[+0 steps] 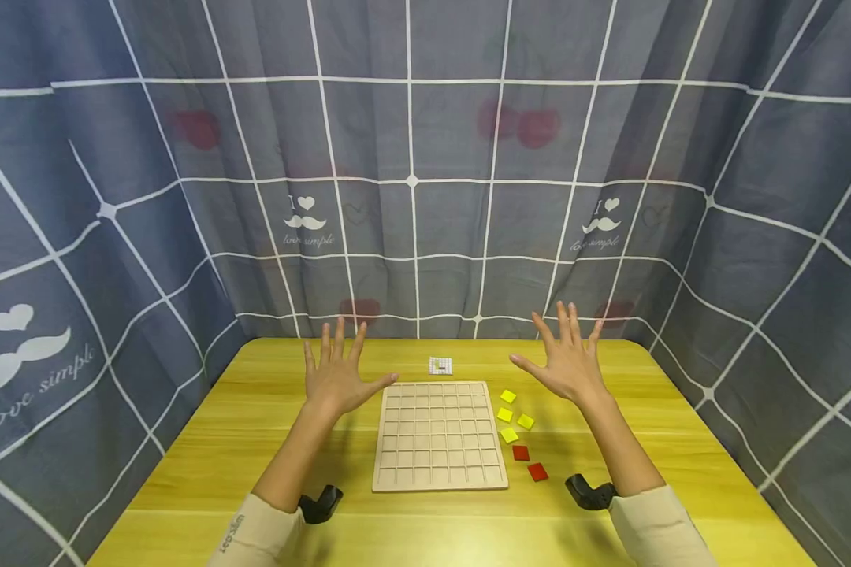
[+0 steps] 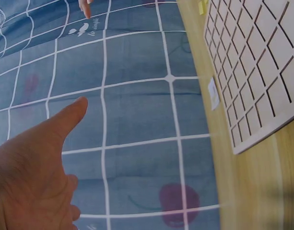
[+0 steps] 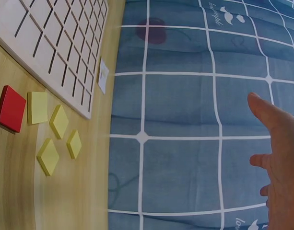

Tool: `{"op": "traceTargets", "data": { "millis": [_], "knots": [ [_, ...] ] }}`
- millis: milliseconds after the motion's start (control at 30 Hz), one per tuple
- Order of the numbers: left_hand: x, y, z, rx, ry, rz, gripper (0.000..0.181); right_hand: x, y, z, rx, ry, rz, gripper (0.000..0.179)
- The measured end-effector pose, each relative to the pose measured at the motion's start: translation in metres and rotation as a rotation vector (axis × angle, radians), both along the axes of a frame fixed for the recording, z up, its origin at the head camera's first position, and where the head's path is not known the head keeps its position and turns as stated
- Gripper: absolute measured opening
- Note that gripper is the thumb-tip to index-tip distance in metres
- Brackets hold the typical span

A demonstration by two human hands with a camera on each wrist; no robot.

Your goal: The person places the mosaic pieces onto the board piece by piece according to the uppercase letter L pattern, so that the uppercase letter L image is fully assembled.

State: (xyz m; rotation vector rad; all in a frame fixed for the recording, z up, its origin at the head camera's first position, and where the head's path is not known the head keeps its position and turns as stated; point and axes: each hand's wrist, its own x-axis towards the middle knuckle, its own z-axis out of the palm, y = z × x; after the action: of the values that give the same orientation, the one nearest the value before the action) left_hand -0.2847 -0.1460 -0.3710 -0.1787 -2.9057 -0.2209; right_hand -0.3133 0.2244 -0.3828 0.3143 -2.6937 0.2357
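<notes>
My left hand (image 1: 336, 379) is raised over the left part of the table, fingers spread, holding nothing. On the other side my right hand (image 1: 570, 366) is held up the same way, its fingers apart and free. Between them lies a pale wooden grid board (image 1: 440, 437) with square recesses and no tiles in them. Right of the board are several yellow square tiles (image 1: 525, 422) and two red ones, a nearer red tile (image 1: 537, 472) and a farther red tile (image 1: 521, 453). Behind the board is a small printed grid card (image 1: 440, 365) with a few coloured squares.
The wooden table (image 1: 206, 480) reaches back to a grey-blue checked curtain (image 1: 369, 150), which also hangs at both sides. Black wrist mounts stick out inward from the left wrist (image 1: 321, 504) and right wrist (image 1: 590, 493) above the table.
</notes>
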Motion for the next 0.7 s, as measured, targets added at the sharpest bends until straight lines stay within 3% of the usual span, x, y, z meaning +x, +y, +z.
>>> {"op": "traceTargets", "data": {
  "millis": [233,333,433,567,700],
  "knots": [
    [-0.001,-0.001,0.002,0.026,0.015,-0.008,0.1,0.0,-0.002,0.004,-0.018,0.007,0.019,0.089],
    [-0.001,-0.003,0.003,0.098,0.048,-0.02,0.095,0.0,-0.002,0.004,-0.076,0.035,0.049,0.081],
    [0.001,-0.006,-0.002,0.229,0.066,-0.036,0.087,-0.001,-0.002,-0.003,-0.199,0.07,0.094,0.067],
    [0.002,-0.009,-0.024,0.413,0.087,-0.086,0.077,-0.011,-0.001,-0.027,-0.365,0.08,0.144,0.045],
    [0.0,-0.009,-0.06,0.578,0.047,-0.152,0.071,-0.021,0.001,-0.059,-0.425,-0.007,0.141,0.034]
  ]
}}
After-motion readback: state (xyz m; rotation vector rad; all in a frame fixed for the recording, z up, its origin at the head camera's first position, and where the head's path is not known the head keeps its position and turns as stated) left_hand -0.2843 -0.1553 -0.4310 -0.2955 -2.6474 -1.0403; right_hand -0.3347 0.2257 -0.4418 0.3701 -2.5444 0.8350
